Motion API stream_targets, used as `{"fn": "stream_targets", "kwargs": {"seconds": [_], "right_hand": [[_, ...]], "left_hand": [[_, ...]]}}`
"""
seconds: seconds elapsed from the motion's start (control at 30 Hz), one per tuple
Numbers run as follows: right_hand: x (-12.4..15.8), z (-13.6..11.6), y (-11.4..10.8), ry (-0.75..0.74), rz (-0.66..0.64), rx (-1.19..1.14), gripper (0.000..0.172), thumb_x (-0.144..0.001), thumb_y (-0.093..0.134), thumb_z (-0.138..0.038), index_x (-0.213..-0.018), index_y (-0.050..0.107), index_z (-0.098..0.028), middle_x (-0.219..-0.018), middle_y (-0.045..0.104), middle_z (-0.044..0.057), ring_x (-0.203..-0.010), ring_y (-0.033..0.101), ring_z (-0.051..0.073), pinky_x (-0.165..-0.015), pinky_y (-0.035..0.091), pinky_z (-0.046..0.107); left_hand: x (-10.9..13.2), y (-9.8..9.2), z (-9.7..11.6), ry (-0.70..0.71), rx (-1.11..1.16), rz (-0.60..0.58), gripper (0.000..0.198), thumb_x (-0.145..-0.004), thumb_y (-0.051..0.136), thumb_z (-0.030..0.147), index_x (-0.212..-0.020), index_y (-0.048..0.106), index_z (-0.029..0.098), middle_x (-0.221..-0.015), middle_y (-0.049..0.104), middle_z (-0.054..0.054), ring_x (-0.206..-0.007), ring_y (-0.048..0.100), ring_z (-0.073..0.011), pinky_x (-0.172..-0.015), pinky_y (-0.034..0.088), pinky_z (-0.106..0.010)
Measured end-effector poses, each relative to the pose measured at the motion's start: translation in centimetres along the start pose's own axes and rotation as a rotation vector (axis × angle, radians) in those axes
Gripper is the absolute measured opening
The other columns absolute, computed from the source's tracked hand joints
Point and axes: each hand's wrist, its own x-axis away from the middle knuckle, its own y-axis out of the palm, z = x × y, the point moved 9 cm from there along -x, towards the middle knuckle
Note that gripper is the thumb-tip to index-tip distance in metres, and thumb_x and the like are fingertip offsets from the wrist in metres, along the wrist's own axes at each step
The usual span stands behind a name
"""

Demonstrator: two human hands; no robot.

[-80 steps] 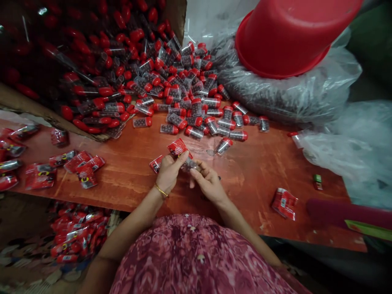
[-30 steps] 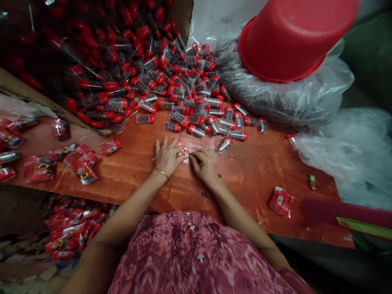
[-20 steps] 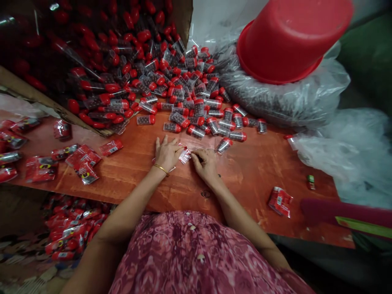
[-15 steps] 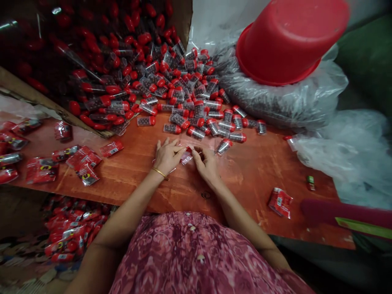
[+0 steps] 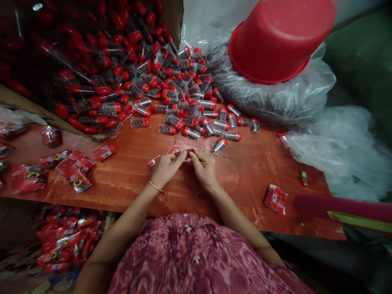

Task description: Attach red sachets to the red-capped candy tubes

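Note:
Both hands meet over the middle of the orange-red tabletop (image 5: 239, 179). Between thumb and fingertips, my left hand (image 5: 168, 168) pinches one side of a small red plastic packet (image 5: 190, 151). My right hand (image 5: 205, 169) pinches its other side, fingers curled; much of the packet is hidden by the fingers. Flat red printed packets (image 5: 175, 150) lie just behind and beside my left hand, partly covered by it. Close beyond my right hand rests a clear tube with a red cap and dark beads inside (image 5: 219, 145).
Many red-capped tubes (image 5: 174, 120) spill from a cardboard box (image 5: 52, 116) at back left. Filled red packets (image 5: 30, 178) lie at left, another (image 5: 275, 199) at right. A red bucket (image 5: 275, 41) sits upside down on a plastic sack (image 5: 260, 100). More packets (image 5: 69, 241) are heaped below the table.
My hands have lifted and drawn together at the red packet, and the left fingers have curled from spread to pinching. Flat packets behind the left hand are now uncovered. The view has shifted slightly.

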Motion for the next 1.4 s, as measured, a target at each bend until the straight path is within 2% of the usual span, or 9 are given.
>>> {"fn": "stream_targets", "kwargs": {"seconds": [0.17, 0.27, 0.37, 0.47, 0.67, 0.83, 1.0, 1.17, 1.4], "right_hand": [[-0.1, -0.5, -1.4, 0.005, 0.097, 0.008, 0.021, -0.08, 0.052, -0.029, -0.07, 0.067, -0.018, -0.065, 0.066, 0.0, -0.061, 0.058, 0.014, -0.059, 0.045, 0.025], [-0.1, -0.6, -1.6, -0.013, 0.095, 0.022, 0.022, -0.081, 0.051, -0.029, -0.072, 0.069, -0.019, -0.064, 0.065, 0.0, -0.061, 0.058, 0.014, -0.06, 0.045, 0.025], [0.2, -0.5, -1.2, -0.023, 0.059, 0.011, 0.02, -0.08, 0.053, -0.029, -0.073, 0.07, -0.021, -0.067, 0.066, 0.0, -0.065, 0.058, 0.014, -0.064, 0.046, 0.027], [0.4, 0.6, -0.8, 0.068, 0.052, -0.081, 0.016, -0.077, 0.057, -0.029, -0.078, 0.071, -0.021, -0.07, 0.067, 0.0, -0.061, 0.057, 0.013, -0.06, 0.046, 0.026], [0.7, 1.3, -0.7, 0.184, 0.04, -0.187, 0.015, -0.073, 0.061, -0.031, -0.075, 0.071, -0.021, -0.065, 0.066, -0.002, -0.057, 0.055, 0.012, -0.059, 0.046, 0.025], [1.0, 1.8, -0.2, 0.28, -0.004, -0.286, 0.021, -0.072, 0.063, -0.037, -0.081, 0.069, -0.02, -0.067, 0.064, -0.002, -0.049, 0.048, 0.009, -0.048, 0.04, 0.022], [1.0, 0.9, -0.4, 0.197, 0.017, -0.22, 0.026, -0.076, 0.057, -0.04, -0.063, 0.059, -0.018, -0.051, 0.048, -0.005, -0.047, 0.041, 0.008, -0.048, 0.036, 0.021], [0.8, 0.1, -0.8, 0.101, 0.059, -0.129, 0.026, -0.08, 0.052, -0.038, -0.064, 0.054, -0.018, -0.056, 0.046, -0.004, -0.052, 0.04, 0.009, -0.051, 0.035, 0.021], [0.7, 0.8, 0.1, 0.142, -0.055, -0.084, 0.027, -0.082, 0.048, -0.042, -0.069, 0.053, -0.019, -0.055, 0.045, -0.004, -0.049, 0.04, 0.009, -0.048, 0.035, 0.021]], "left_hand": [[-0.2, 1.1, 0.3, 0.06, 0.323, 0.072, 0.031, -0.069, 0.065, 0.043, -0.081, 0.07, 0.015, -0.078, 0.071, -0.003, -0.07, 0.062, -0.0154, -0.065, 0.044, -0.023], [-0.2, 1.9, 0.0, 0.018, 0.451, 0.01, 0.033, -0.067, 0.066, 0.044, -0.085, 0.07, 0.017, -0.081, 0.071, -0.004, -0.073, 0.062, -0.0146, -0.069, 0.045, -0.024], [-0.2, 2.5, -0.8, -0.047, 0.368, -0.06, 0.033, -0.068, 0.065, 0.047, -0.065, 0.07, 0.015, -0.064, 0.068, -0.003, -0.064, 0.06, -0.0146, -0.065, 0.045, -0.025], [-0.3, 1.4, -0.7, -0.008, 0.299, 0.058, 0.028, -0.066, 0.068, 0.042, -0.058, 0.068, 0.015, -0.056, 0.063, 0.0, -0.057, 0.057, -0.0134, -0.059, 0.043, -0.024], [0.2, 1.4, 1.0, 0.107, 0.423, 0.098, 0.021, -0.066, 0.069, 0.034, -0.077, 0.071, 0.016, -0.074, 0.07, -0.002, -0.066, 0.061, -0.0136, -0.065, 0.047, -0.024], [0.4, 0.8, 0.3, 0.086, 0.423, 0.211, 0.023, -0.068, 0.068, 0.038, -0.069, 0.071, 0.015, -0.065, 0.069, -0.002, -0.06, 0.058, -0.0125, -0.06, 0.046, -0.024], [0.4, 1.7, -0.6, 0.083, 0.429, 0.165, 0.024, -0.066, 0.07, 0.038, -0.073, 0.073, 0.016, -0.064, 0.068, 0.0, -0.059, 0.056, -0.0117, -0.059, 0.043, -0.023], [0.4, 2.6, -1.1, -0.009, 0.585, 0.133, 0.029, -0.064, 0.071, 0.043, -0.061, 0.068, 0.014, -0.058, 0.063, 0.001, -0.057, 0.053, -0.0099, -0.059, 0.042, -0.022], [0.7, 3.5, -0.8, -0.217, 0.813, 0.034, 0.038, -0.045, 0.08, 0.045, -0.061, 0.066, 0.013, -0.059, 0.064, 0.0, -0.057, 0.056, -0.0097, -0.063, 0.046, -0.024]]}}
